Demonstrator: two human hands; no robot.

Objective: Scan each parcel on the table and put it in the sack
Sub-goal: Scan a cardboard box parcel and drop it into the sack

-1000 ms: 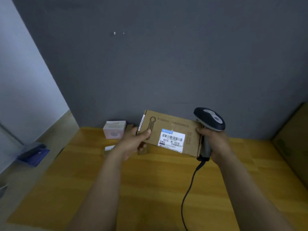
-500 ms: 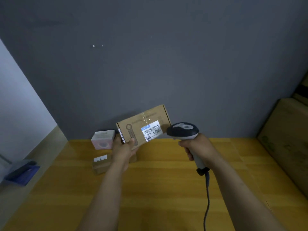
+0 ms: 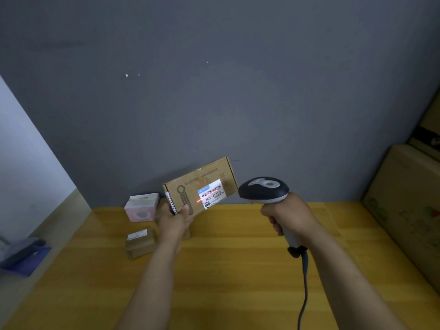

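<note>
My left hand (image 3: 173,221) grips the lower left corner of a flat brown cardboard parcel (image 3: 190,189), held tilted above the wooden table (image 3: 238,270). Its white barcode label (image 3: 211,193) faces me, and a red scan line crosses the label. My right hand (image 3: 289,216) holds a dark handheld barcode scanner (image 3: 263,189) by its grey handle, just right of the parcel and pointed at it. A black cable (image 3: 304,282) hangs from the handle. A pink-and-white box (image 3: 141,207) and a small brown parcel (image 3: 140,242) lie on the table at the left. No sack is in view.
A grey wall rises directly behind the table. Large cardboard cartons (image 3: 404,210) are stacked along the right edge. A blue object (image 3: 22,254) lies on a ledge to the left, beyond the table.
The parcel has been raised and tilted in my left hand. My right hand let go of its edge, swung the scanner out to the right, and a red scan line now falls on the label.
</note>
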